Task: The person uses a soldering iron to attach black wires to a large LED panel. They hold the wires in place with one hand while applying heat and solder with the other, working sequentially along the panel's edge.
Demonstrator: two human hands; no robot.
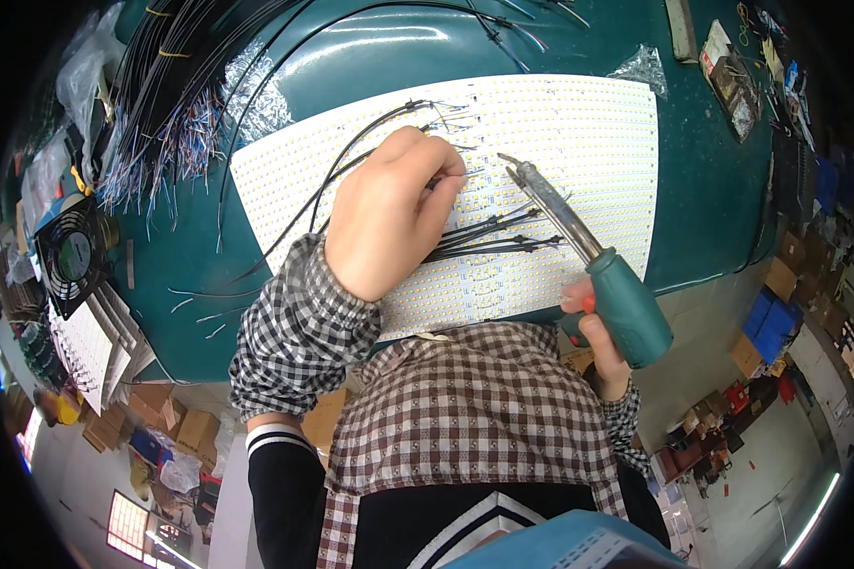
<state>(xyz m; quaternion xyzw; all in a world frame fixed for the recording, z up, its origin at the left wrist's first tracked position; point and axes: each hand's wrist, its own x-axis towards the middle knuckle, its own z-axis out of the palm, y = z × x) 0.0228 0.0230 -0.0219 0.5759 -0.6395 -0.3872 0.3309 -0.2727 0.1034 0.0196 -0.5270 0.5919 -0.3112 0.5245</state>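
My left hand (pixel 389 213) rests on a large white panel dotted with rows of small yellow LEDs (pixel 579 133) and pinches a thin black wire (pixel 351 156) against it between thumb and forefinger. My right hand (pixel 603 332) grips the green handle of a soldering iron (pixel 588 251), whose metal tip points up-left, close to my left fingertips. A bundle of short black wires (pixel 493 235) lies on the panel between the two hands. Both forearms wear checked sleeves.
The panel lies on a dark green table (pixel 712 190). A thick sheaf of black cables with coloured ends (pixel 176 95) sits at the upper left, with a small black fan (pixel 71 256) at the left edge. Small boxes and tools (pixel 735 76) crowd the upper right. Cardboard boxes stand on the floor.
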